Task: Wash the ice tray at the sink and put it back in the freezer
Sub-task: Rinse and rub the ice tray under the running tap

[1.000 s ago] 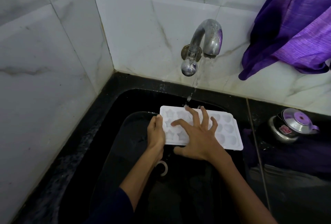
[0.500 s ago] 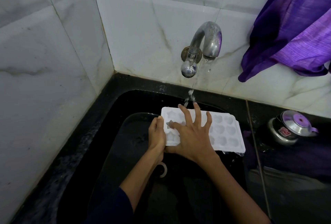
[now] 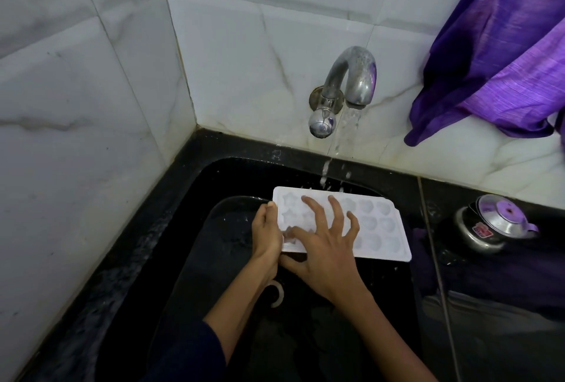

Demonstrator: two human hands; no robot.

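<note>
I have the ice tray (image 3: pixel 360 222) held over the black sink (image 3: pixel 189 259), just below the tap (image 3: pixel 351 82), with its moulded cups facing up. The stream of water (image 3: pixel 345 131) from the tap lands at the tray's far edge, so I judge the tray is held there to let the water run across the cups while they are rubbed.

My left hand (image 3: pixel 267 233) is at the end of the tray farthest from the tap's stream. Its grip is clasped round that end edge, fingertips showing on the top rim and the palm against the side, which steadies the tray and keeps it roughly level.

My right hand (image 3: pixel 324 241) lies on top of the tray, on the side nearer the left hand. Its grip is released: the fingers are spread and only slightly bent, tips pressing into the star-shaped cups, thumb tucked at the near edge. It holds nothing; it scrubs.

To the right of the tap, a purple cloth (image 3: pixel 489 60) hangs against the tiled wall (image 3: pixel 244 60), and a metal kettle (image 3: pixel 492 222) stands on the black tabletop (image 3: pixel 489 320) beside the sink.
</note>
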